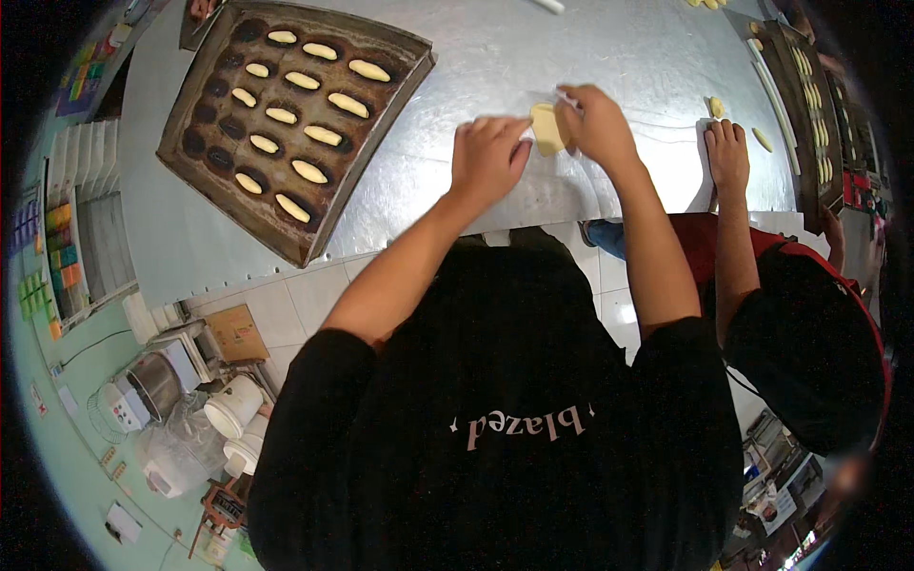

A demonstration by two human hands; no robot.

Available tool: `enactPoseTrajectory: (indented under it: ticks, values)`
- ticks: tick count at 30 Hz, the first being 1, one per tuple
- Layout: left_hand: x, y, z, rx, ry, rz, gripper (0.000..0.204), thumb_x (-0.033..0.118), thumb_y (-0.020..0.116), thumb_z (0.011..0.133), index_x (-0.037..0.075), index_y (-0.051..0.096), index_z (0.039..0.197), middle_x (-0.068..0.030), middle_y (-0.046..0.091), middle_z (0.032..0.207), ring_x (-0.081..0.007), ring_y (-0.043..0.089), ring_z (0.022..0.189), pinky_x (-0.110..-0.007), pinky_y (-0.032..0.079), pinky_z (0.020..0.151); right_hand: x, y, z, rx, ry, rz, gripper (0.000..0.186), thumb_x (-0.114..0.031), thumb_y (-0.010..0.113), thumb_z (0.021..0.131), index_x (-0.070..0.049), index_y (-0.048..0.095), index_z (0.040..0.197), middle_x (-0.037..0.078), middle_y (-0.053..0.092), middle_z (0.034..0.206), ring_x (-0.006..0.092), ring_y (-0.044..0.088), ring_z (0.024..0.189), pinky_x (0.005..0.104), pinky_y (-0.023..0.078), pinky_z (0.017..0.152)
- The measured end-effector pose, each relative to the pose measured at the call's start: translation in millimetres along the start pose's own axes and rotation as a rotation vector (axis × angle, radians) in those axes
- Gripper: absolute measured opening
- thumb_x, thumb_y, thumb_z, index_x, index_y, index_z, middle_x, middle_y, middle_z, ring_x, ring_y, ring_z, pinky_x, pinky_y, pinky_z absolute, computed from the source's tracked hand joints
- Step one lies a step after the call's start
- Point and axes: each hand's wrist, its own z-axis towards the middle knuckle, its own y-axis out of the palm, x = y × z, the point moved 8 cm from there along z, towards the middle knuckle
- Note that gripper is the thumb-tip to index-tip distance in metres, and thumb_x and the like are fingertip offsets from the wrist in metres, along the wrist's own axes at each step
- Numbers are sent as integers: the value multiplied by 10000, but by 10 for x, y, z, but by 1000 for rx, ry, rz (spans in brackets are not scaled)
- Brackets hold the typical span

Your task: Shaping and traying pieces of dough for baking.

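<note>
On the metal table in front of me lies a small flat piece of pale yellow dough [547,131] with a rounded outline. My left hand [487,164] is closed at its left edge, the fingers curled and the thumb beside them. At the opposite edge, my right hand [598,126] has its fingers bent down over the dough, slightly blurred. Small whitish bits show at the fingertips of both hands; what they are I cannot make out. To the left, a dark baking tray [367,181] holds several spindle-shaped dough pieces [324,135] set out in rows.
The steel table [476,57] spreads around my hands. At the right, a co-worker's hand [728,157] rests near small dough pieces [762,140]. Beyond stand a long white rod [776,105] and another filled tray [804,114]. Buckets [233,406] and a mixer [143,390] stand lower left.
</note>
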Motion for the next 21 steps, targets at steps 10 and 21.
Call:
enactPoseTrajectory:
  ticks: [10, 21]
  values:
    - [-14, 258, 388, -97, 92, -158, 145, 189, 665, 812, 100, 712, 916, -59, 665, 948, -290, 588, 974, -402, 474, 854, -159, 71, -458, -49, -187, -79, 180, -121, 626, 837, -53, 691, 990, 135, 654, 1010, 327, 620, 917, 409, 505, 779]
    - [153, 230, -262, -277, 365, 331, 725, 421, 572, 873, 7, 370, 1432, -164, 347, 1507, -278, 298, 1417, -520, 196, 1143, -265, 413, -1036, -23, 42, -467, 743, -463, 506, 921, -8, 295, 1468, 198, 287, 1529, 342, 262, 1424, 542, 173, 1142]
